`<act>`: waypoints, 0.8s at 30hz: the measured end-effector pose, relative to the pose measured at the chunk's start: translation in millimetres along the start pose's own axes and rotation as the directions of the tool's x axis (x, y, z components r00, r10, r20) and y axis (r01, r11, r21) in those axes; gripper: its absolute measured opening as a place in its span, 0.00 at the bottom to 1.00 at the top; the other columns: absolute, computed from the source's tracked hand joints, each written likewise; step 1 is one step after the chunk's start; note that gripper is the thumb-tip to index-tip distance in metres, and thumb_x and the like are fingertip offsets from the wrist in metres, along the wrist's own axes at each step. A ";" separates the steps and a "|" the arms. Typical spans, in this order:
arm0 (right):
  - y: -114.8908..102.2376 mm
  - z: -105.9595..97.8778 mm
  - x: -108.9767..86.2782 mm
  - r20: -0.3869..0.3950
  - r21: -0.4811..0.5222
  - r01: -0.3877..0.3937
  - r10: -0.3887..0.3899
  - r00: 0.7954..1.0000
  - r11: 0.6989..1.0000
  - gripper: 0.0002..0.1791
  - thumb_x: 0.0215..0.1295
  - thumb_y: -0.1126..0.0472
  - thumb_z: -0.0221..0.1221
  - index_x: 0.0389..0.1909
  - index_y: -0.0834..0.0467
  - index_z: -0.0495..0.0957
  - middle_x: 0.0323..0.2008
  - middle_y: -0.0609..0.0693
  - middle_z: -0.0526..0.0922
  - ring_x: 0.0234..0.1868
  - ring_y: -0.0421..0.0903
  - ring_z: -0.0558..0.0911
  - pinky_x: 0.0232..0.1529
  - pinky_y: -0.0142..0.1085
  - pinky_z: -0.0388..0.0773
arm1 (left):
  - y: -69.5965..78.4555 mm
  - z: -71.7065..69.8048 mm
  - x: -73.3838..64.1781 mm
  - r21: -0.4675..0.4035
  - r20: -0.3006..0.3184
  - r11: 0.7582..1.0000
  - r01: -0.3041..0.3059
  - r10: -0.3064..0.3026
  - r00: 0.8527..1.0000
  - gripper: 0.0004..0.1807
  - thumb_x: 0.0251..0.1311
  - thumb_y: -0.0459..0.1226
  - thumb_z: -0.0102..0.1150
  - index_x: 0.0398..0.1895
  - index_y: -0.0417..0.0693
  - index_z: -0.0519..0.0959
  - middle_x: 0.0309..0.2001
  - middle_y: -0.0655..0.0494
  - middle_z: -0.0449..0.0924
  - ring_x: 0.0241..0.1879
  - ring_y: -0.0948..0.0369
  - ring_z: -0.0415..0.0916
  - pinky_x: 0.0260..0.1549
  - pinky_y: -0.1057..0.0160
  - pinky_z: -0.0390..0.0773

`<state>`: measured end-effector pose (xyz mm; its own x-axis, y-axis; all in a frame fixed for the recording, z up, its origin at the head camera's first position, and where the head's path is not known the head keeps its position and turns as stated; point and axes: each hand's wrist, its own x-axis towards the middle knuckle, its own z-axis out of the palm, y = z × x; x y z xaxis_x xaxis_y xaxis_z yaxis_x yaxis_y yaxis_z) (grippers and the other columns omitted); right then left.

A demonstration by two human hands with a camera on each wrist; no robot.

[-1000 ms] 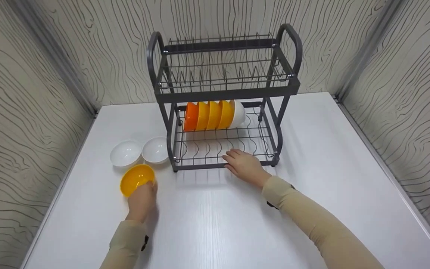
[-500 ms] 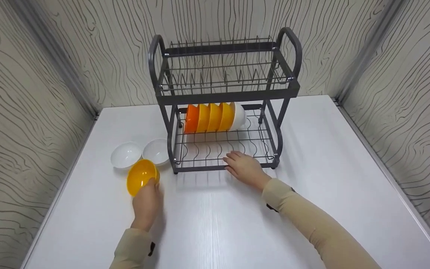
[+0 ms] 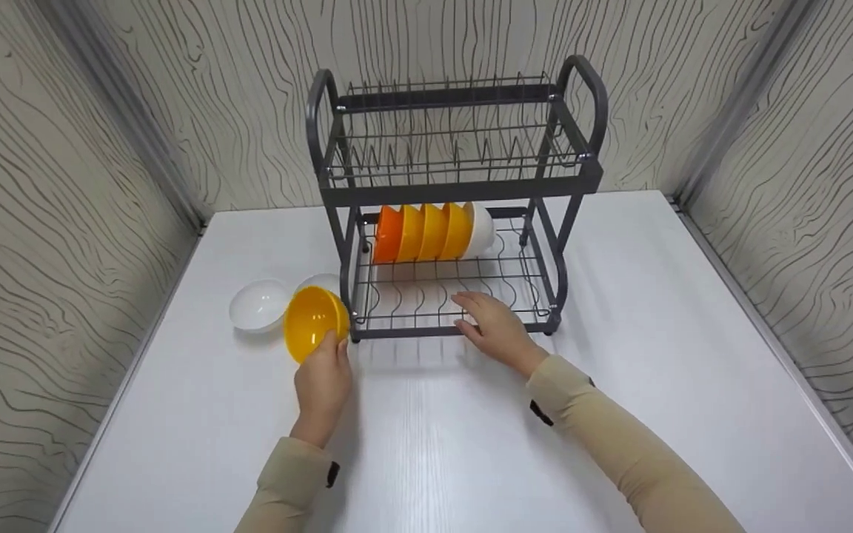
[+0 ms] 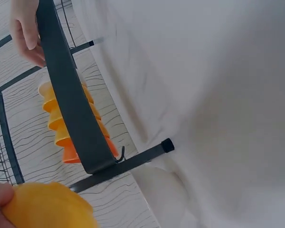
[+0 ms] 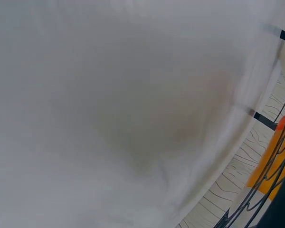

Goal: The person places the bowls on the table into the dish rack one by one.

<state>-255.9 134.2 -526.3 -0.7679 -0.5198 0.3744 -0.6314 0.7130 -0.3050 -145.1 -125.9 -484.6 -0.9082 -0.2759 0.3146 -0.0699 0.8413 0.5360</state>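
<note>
My left hand pinches the rim of a yellow bowl, thumb on the inner side. The bowl is tilted and held by the rack's left front corner; its underside fills the lower left of the left wrist view. A dark two-tier dish rack stands in the middle. In its lower tier an orange bowl, several yellow bowls and a white bowl stand on edge in a row. My right hand is at the lower front rail, thumb and fingers apart, holding nothing.
On the white table, left of the rack, lies a white bowl. A second white bowl sits partly hidden behind the yellow bowl. Wood-patterned panels enclose the back and sides.
My left hand has carried the yellow bowl rightward and up towards the rack, tilting it more. My right hand stays by the front rail, its thumb and fingers now further apart.
</note>
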 end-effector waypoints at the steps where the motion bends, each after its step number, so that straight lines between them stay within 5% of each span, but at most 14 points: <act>1: -2.1 -1.0 -0.6 -0.027 0.047 -0.024 0.026 0.999 0.999 0.24 0.66 0.53 0.53 0.61 0.58 0.68 0.58 0.55 0.75 0.61 0.53 0.72 0.64 0.45 0.66 | 2.4 1.6 -0.2 -0.005 -0.013 1.000 -0.012 0.012 1.000 0.05 0.61 0.35 0.55 0.34 0.41 0.74 0.23 0.46 0.80 0.17 0.57 0.69 0.21 0.60 0.74; 5: -14.8 -5.1 -2.5 -0.112 0.270 -0.112 0.146 0.983 0.956 0.25 0.68 0.55 0.51 0.64 0.57 0.65 0.62 0.55 0.71 0.64 0.53 0.68 0.66 0.47 0.62 | 11.9 8.9 -1.5 -0.025 -0.048 0.998 -0.066 0.065 0.997 0.04 0.60 0.34 0.56 0.31 0.42 0.73 0.21 0.46 0.78 0.17 0.56 0.67 0.18 0.59 0.72; 12: -43.3 -10.2 0.0 -0.096 0.591 -0.140 0.241 0.966 0.794 0.27 0.70 0.55 0.47 0.68 0.55 0.57 0.66 0.55 0.64 0.67 0.53 0.62 0.67 0.51 0.60 | 32.4 24.9 -6.8 -0.053 -0.026 0.991 -0.124 0.123 0.992 0.05 0.59 0.35 0.57 0.29 0.43 0.73 0.21 0.48 0.78 0.17 0.57 0.66 0.17 0.60 0.69; 18: -63.2 -10.3 3.2 -0.015 0.703 -0.174 0.259 0.966 0.690 0.28 0.70 0.58 0.47 0.70 0.51 0.53 0.70 0.52 0.58 0.68 0.52 0.61 0.64 0.50 0.64 | 51.4 39.2 -13.7 -0.054 0.009 0.979 -0.195 0.196 0.981 0.05 0.59 0.37 0.57 0.30 0.45 0.75 0.22 0.51 0.80 0.18 0.59 0.68 0.19 0.61 0.71; 24: -72.9 -13.0 4.0 0.071 0.768 -0.207 0.241 0.968 0.606 0.29 0.72 0.61 0.44 0.71 0.51 0.50 0.71 0.56 0.53 0.69 0.55 0.59 0.63 0.48 0.67 | 64.7 49.5 -20.8 -0.106 0.058 0.961 -0.255 0.262 0.963 0.03 0.59 0.37 0.57 0.34 0.47 0.77 0.30 0.54 0.84 0.26 0.60 0.76 0.32 0.61 0.80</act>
<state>-211.6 86.2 -491.2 -0.9030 -0.3649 0.2268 -0.3069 0.1783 -0.9349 -151.2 -42.7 -495.2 -0.9171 -0.0185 0.3982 0.2082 0.8296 0.5180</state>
